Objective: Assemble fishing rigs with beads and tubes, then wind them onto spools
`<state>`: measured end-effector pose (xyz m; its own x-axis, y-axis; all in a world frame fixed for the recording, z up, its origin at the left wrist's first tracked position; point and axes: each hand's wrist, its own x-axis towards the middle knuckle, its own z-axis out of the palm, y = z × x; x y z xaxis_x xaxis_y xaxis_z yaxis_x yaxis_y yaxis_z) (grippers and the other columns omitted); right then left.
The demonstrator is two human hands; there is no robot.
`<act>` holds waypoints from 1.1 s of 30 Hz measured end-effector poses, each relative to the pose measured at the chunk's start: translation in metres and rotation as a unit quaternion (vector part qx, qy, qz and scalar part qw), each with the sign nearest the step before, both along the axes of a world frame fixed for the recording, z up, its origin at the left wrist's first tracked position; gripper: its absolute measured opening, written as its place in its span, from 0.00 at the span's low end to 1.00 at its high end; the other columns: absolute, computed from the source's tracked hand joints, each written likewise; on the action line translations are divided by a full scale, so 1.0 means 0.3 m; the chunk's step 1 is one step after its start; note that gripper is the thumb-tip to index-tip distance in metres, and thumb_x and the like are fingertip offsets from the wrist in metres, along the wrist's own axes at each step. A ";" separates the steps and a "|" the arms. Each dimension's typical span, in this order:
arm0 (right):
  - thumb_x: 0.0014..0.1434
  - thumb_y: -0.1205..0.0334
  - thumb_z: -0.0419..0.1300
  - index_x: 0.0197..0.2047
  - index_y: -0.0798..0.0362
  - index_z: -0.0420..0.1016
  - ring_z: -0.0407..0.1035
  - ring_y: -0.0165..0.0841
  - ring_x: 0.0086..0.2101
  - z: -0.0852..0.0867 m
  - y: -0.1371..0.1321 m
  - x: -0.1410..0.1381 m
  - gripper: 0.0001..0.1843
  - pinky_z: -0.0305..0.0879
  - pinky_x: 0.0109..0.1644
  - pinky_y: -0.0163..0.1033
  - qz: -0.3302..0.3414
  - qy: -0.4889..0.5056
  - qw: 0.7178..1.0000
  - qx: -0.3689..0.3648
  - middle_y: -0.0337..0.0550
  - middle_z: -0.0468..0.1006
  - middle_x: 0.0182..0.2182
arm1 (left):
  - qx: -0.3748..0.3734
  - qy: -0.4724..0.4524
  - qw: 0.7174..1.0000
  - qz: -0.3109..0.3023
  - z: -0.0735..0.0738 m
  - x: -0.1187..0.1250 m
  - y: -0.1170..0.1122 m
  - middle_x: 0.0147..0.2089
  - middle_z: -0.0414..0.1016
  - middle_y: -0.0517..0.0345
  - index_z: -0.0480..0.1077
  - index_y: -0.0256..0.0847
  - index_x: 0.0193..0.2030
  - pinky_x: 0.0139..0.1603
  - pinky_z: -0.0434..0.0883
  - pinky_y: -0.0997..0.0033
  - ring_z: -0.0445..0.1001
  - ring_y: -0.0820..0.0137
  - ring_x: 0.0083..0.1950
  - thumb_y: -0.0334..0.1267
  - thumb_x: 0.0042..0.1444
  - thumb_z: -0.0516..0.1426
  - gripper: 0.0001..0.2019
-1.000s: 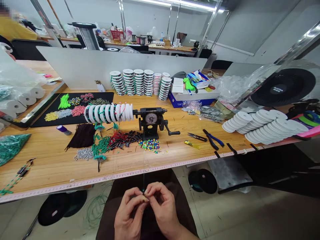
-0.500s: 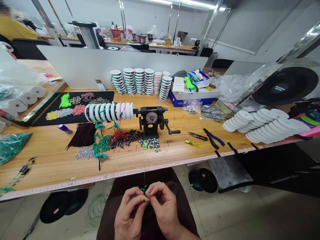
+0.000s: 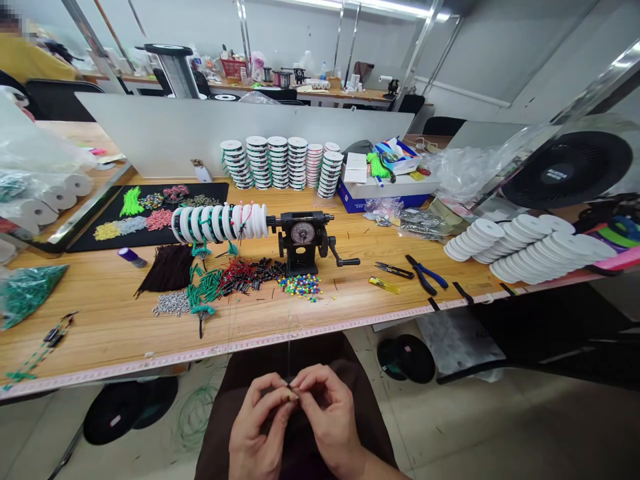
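The left hand (image 3: 257, 415) and right hand (image 3: 327, 413) were almost closed, fingertips pinching a tiny piece (image 3: 290, 393) on a fine wire (image 3: 289, 347); such a close, steady pinch seemed right for work this small. Beyond, colored beads (image 3: 300, 287) lay on the wooden workbench (image 3: 100, 320) before a hand-crank winder (image 3: 303, 240).

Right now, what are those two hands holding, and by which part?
The left hand and right hand pinch a thin dark strand between their fingertips, near its lower end. Exactly what is at its tip is too small to tell.
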<state>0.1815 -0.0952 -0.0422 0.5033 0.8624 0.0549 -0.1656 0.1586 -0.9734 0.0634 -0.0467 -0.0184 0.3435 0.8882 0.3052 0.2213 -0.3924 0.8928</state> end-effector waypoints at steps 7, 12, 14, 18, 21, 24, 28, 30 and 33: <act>0.62 0.59 0.62 0.43 0.50 0.78 0.75 0.35 0.38 0.047 0.054 0.054 0.07 0.71 0.41 0.38 0.060 -0.009 0.997 -0.044 0.45 0.81 0.40 | -0.283 -0.133 0.950 -0.015 -0.006 -0.002 0.003 0.41 0.75 0.54 0.80 0.42 0.34 0.34 0.77 0.77 0.78 0.69 0.34 0.42 0.55 0.65 0.06; 0.62 0.53 0.63 0.38 0.53 0.82 0.76 0.39 0.43 0.071 0.102 0.090 0.12 0.71 0.48 0.42 0.205 0.043 0.976 -0.066 0.48 0.83 0.42 | -0.510 -0.245 0.824 0.001 0.016 -0.009 -0.004 0.39 0.76 0.59 0.80 0.44 0.38 0.39 0.78 0.73 0.76 0.71 0.35 0.43 0.51 0.69 0.09; 0.59 0.50 0.66 0.38 0.54 0.83 0.76 0.36 0.35 0.068 0.106 0.087 0.15 0.73 0.38 0.38 0.216 0.099 0.968 -0.077 0.48 0.83 0.39 | -0.527 -0.257 0.810 0.012 0.020 -0.011 -0.007 0.40 0.76 0.60 0.80 0.45 0.37 0.40 0.77 0.72 0.77 0.71 0.36 0.43 0.49 0.70 0.10; 0.56 0.51 0.68 0.36 0.55 0.83 0.68 0.26 0.20 0.056 0.106 0.075 0.15 0.66 0.24 0.32 0.208 0.140 0.964 -0.093 0.42 0.81 0.29 | -0.504 -0.234 0.831 0.018 0.000 -0.010 -0.010 0.40 0.78 0.58 0.80 0.43 0.38 0.40 0.76 0.72 0.76 0.69 0.37 0.44 0.49 0.69 0.11; 0.55 0.56 0.67 0.32 0.56 0.83 0.67 0.24 0.19 0.058 0.113 0.081 0.11 0.64 0.25 0.31 0.196 0.093 0.971 -0.102 0.41 0.80 0.26 | -0.436 -0.184 0.881 0.006 -0.012 -0.013 -0.006 0.36 0.78 0.58 0.80 0.43 0.37 0.39 0.74 0.75 0.76 0.69 0.37 0.45 0.51 0.68 0.11; 0.52 0.59 0.68 0.30 0.57 0.84 0.69 0.26 0.19 0.070 0.122 0.098 0.09 0.65 0.25 0.31 0.190 0.070 0.972 -0.116 0.43 0.81 0.26 | -0.347 -0.124 0.929 -0.023 -0.003 -0.017 0.003 0.32 0.77 0.59 0.79 0.42 0.34 0.38 0.72 0.79 0.74 0.71 0.35 0.45 0.54 0.66 0.09; 0.52 0.54 0.70 0.33 0.56 0.85 0.70 0.27 0.22 0.081 0.130 0.124 0.13 0.67 0.30 0.33 0.240 0.134 0.953 -0.128 0.43 0.81 0.25 | -0.310 -0.097 0.946 -0.019 -0.002 -0.022 0.006 0.31 0.77 0.59 0.78 0.43 0.33 0.41 0.72 0.79 0.75 0.70 0.36 0.46 0.56 0.64 0.09; 0.50 0.52 0.72 0.34 0.56 0.85 0.70 0.26 0.23 0.078 0.132 0.132 0.15 0.66 0.31 0.33 0.263 0.171 0.940 -0.135 0.43 0.81 0.25 | -0.332 -0.110 0.937 -0.018 -0.019 -0.025 0.002 0.32 0.78 0.59 0.77 0.43 0.35 0.41 0.72 0.78 0.75 0.70 0.36 0.46 0.56 0.64 0.09; 0.45 0.51 0.75 0.32 0.56 0.85 0.69 0.26 0.23 0.068 0.135 0.137 0.17 0.64 0.31 0.32 0.273 0.210 0.927 -0.149 0.42 0.81 0.26 | -0.383 -0.145 0.912 -0.020 -0.043 -0.027 -0.007 0.32 0.79 0.58 0.77 0.43 0.37 0.40 0.73 0.76 0.75 0.69 0.36 0.47 0.56 0.64 0.10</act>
<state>0.2226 -0.0546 -0.0218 -0.0898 0.9399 -0.3294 -0.5160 -0.3268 -0.7918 0.0554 -0.0488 -0.0312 0.3837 0.8676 -0.3162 -0.0685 0.3682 0.9272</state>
